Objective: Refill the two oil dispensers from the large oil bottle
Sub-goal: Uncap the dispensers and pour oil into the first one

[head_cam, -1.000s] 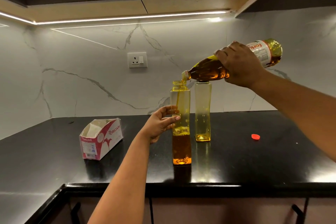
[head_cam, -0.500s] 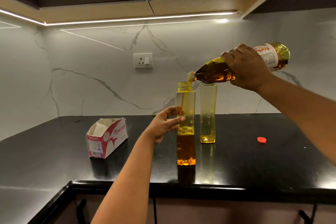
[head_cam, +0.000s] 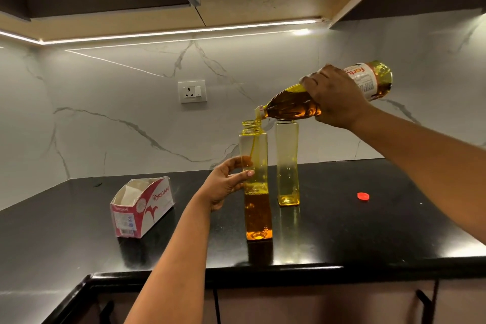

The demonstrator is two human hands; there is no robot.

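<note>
From the head camera, the right hand point(head_cam: 335, 96) grips the large oil bottle point(head_cam: 292, 105) tilted over the near dispenser point(head_cam: 256, 187), a thin stream running in. The left hand point(head_cam: 223, 184) curls round that dispenser on the black counter point(head_cam: 368, 231). The second dispenser point(head_cam: 287, 166) stands just behind.
</note>
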